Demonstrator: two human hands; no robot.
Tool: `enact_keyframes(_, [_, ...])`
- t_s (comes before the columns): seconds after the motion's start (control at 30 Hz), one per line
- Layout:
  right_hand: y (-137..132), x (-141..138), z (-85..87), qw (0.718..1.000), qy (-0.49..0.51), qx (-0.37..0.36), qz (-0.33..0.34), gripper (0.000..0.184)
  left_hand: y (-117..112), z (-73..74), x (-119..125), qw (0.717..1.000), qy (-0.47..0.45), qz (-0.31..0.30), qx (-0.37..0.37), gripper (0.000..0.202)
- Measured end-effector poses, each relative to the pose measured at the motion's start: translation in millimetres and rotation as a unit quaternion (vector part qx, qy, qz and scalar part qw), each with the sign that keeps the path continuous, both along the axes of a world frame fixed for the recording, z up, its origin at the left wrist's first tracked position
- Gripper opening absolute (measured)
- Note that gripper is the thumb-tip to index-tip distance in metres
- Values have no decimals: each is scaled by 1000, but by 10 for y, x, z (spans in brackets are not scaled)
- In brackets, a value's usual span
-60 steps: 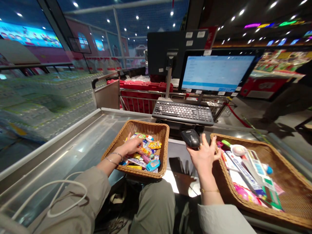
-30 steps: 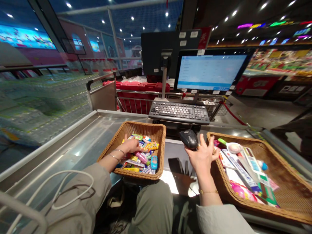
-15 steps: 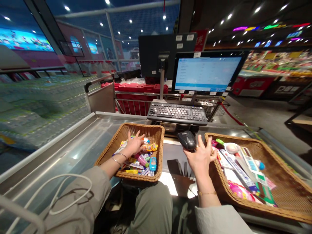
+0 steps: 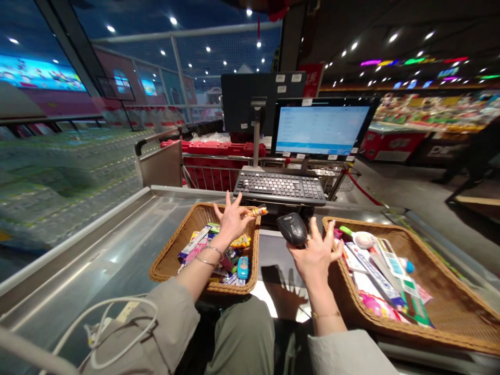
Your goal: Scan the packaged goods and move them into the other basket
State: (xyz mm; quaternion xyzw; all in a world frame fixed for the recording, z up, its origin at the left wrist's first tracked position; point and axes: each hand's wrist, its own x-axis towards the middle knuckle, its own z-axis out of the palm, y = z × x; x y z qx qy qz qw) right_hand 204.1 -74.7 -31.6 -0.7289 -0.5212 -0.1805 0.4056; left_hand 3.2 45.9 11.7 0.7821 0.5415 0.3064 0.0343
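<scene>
My left hand [image 4: 231, 221] is over the near-left wicker basket [image 4: 255, 250], pinching a small orange-and-yellow wrapped packet [image 4: 257, 211] between thumb and finger while the other fingers spread. Beneath it in the basket lie a yellow packet [image 4: 241, 241], a blue toy-like item [image 4: 242, 267] and several small packages. A black barcode scanner [image 4: 292, 229] is in my right hand [image 4: 315, 255], its head tilted toward the left. The scanner's handle is hidden by the hand, whose fingers fan out beside the right wicker basket [image 4: 453, 276].
The right basket holds a long toothbrush-style box [image 4: 375, 271], a pink-white spoon-shaped item [image 4: 363, 239] and flat packs. Behind the baskets stand a keyboard [image 4: 279, 186] and a lit monitor [image 4: 320, 129]. A white cable [image 4: 128, 301] loops over my left sleeve.
My left hand has risen from inside the left basket toward its far right rim, now with the wrapped packet. The right hand keeps the scanner near the same place. The view has shifted slightly.
</scene>
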Motion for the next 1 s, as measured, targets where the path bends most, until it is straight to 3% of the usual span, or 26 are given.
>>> enact_keyframes(0.37, [-33, 20, 48, 999, -35, 16, 7, 18, -2, 105, 354, 999, -45, -7, -28, 14])
enact_keyframes(1.0, [-28, 45, 26, 997, -55, 30, 44, 14, -21, 145, 500, 998, -46, -8, -33, 19])
